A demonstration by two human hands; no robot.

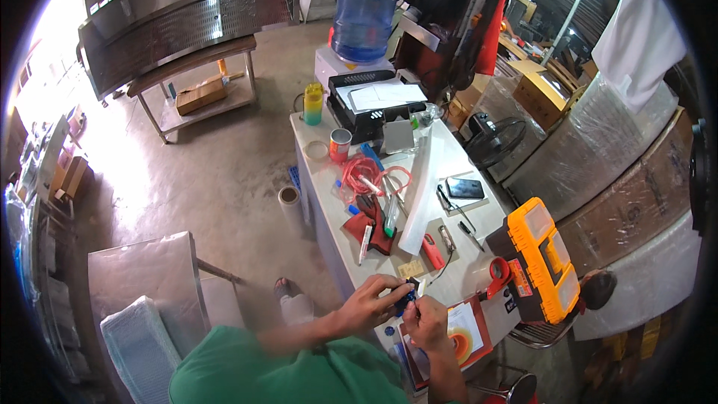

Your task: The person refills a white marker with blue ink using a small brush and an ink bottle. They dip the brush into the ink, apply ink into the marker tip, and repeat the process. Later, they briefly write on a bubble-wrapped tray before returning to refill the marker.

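Observation:
Over the near edge of the white table (323,179), my left hand (372,304) and my right hand (426,322) are close together. Both have their fingers closed on a small dark blue and black piece (405,301), mostly covered by the fingers, so its kind is unclear. Just beyond my fingers lies a small yellowish card (410,268). A red-handled tool (432,251) rests past it. Below my right hand, a roll of orange-yellow tape (461,343) lies on papers in a reddish-brown folder.
An orange and black toolbox (544,258) stands at right beside a red tape dispenser (497,277). Farther up the table are a phone (464,188), red-black gloves (378,230), red cord (359,176), a can (340,146) and a paper tray (366,126). A metal bench (142,273) is at left.

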